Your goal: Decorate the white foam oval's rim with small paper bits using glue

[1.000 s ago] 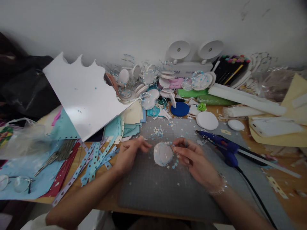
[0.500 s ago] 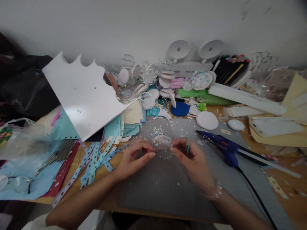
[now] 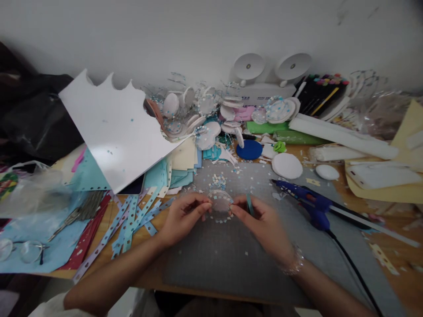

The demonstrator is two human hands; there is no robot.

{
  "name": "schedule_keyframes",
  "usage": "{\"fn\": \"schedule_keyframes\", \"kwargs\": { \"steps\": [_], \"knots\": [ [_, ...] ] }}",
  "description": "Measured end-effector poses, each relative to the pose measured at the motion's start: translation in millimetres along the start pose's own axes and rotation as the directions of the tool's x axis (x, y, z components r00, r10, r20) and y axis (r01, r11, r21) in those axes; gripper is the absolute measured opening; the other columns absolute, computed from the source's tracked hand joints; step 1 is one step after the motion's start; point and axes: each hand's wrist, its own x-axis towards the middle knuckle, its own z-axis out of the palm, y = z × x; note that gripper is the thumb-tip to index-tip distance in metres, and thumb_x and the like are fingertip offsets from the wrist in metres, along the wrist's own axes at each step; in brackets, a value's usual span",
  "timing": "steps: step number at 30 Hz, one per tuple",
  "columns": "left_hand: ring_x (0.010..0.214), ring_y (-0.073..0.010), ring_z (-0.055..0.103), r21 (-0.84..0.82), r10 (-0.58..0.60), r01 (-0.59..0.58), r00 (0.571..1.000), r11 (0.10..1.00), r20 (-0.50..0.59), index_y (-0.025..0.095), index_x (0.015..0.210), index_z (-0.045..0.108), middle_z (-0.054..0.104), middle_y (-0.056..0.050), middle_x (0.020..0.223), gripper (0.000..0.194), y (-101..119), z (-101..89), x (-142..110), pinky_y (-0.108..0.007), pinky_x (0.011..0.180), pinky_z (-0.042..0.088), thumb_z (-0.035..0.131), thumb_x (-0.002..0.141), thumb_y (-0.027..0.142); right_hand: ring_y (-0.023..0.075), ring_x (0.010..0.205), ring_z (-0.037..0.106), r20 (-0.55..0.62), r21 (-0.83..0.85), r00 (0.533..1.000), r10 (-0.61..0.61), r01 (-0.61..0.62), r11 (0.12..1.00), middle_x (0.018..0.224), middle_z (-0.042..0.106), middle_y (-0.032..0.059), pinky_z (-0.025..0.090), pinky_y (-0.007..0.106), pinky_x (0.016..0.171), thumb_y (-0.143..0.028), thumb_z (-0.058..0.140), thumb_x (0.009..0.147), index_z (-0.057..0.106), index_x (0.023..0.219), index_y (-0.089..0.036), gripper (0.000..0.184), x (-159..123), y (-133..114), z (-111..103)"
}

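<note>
Between my hands is a small see-through round disc (image 3: 220, 206), dotted along its rim with tiny white and blue paper flowers. My left hand (image 3: 187, 216) pinches its left edge between thumb and fingertips. At the right edge, thumb and fingertip of my right hand (image 3: 256, 222) are closed on it too. A slim teal tool, seemingly tweezers (image 3: 250, 204), is tucked in the fingers of my right hand. Just beyond the disc lies a little pile of loose paper flowers (image 3: 219, 181) on the grey mat (image 3: 211, 259).
A blue glue gun (image 3: 313, 203) with its cord lies to the right. White discs (image 3: 287, 166) and flower-trimmed rounds stand behind. Punched paper strips (image 3: 130, 224), a large white cut sheet (image 3: 112, 132) and eyeglasses (image 3: 31, 251) are on the left. Two lamps (image 3: 248, 67) stand at the back.
The disc has tilted up, so more of its round face shows. Both hands have turned slightly with it, and the tweezers stand at a different angle.
</note>
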Motion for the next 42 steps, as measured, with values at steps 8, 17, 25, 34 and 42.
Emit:
{"fn": "schedule_keyframes", "kwargs": {
  "steps": [8, 17, 25, 34, 42],
  "knots": [
    [0.042, -0.0034, 0.041, -0.148, -0.178, 0.182, 0.983, 0.972, 0.037, 0.013, 0.079, 0.066, 0.064, 0.000, 0.063, 0.027, -2, -0.5, 4, -0.015, 0.040, 0.031, 0.067, 0.081, 0.040, 0.0151, 0.070, 0.057, 0.008, 0.004, 1.000, 0.007, -0.007, 1.000, 0.075, 0.064, 0.0020, 0.046, 0.027, 0.066, -0.040, 0.064, 0.078, 0.064, 0.083, -0.020, 0.021, 1, 0, 3],
    [0.045, -0.0050, 0.050, -0.259, -0.204, 0.227, 0.973, 0.939, 0.112, 0.014, 0.095, 0.068, 0.073, -0.004, 0.075, 0.027, 3, -1.4, 7, -0.018, 0.047, 0.042, 0.069, 0.080, 0.036, 0.0055, 0.048, 0.032, 0.005, 0.302, 0.989, 0.151, -0.145, 0.942, 0.071, 0.052, -0.0033, 0.023, 0.021, 0.042, -0.046, 0.067, 0.078, 0.061, 0.090, -0.020, 0.029, 3, 12, 7],
    [0.041, -0.0042, 0.044, -0.255, -0.229, 0.254, 0.966, 0.933, 0.125, 0.013, 0.088, 0.068, 0.071, -0.004, 0.067, 0.025, 1, -2.2, 7, -0.016, 0.042, 0.036, 0.071, 0.077, 0.035, 0.0056, 0.047, 0.032, 0.014, 0.271, 0.990, 0.142, -0.140, 0.952, 0.072, 0.053, -0.0025, 0.023, 0.021, 0.041, -0.046, 0.064, 0.079, 0.059, 0.087, -0.020, 0.028, 2, 9, 8],
    [0.037, -0.0031, 0.042, -0.205, -0.274, 0.309, 0.944, 0.929, 0.181, 0.014, 0.091, 0.069, 0.069, -0.002, 0.065, 0.029, 2, -3.0, 6, -0.016, 0.038, 0.032, 0.068, 0.079, 0.040, 0.0138, 0.063, 0.052, -0.013, -0.287, 0.958, -0.286, 0.270, 0.919, 0.070, 0.056, 0.0006, 0.042, 0.025, 0.056, -0.030, 0.056, 0.085, 0.060, 0.077, -0.021, 0.013, -2, -2, 2],
    [0.050, -0.0074, 0.048, 0.192, -0.023, 0.008, 0.997, 0.981, 0.078, 0.014, 0.102, 0.067, 0.065, -0.004, 0.075, 0.026, 4, 0.0, 1, -0.018, 0.046, 0.040, 0.064, 0.083, 0.032, 0.0123, 0.060, 0.048, 0.119, -0.379, 0.915, -0.386, 0.401, 0.834, 0.061, 0.048, -0.0014, 0.038, 0.025, 0.057, -0.024, 0.054, 0.087, 0.050, 0.063, -0.020, 0.024, -3, 6, 7]
  ]
}}
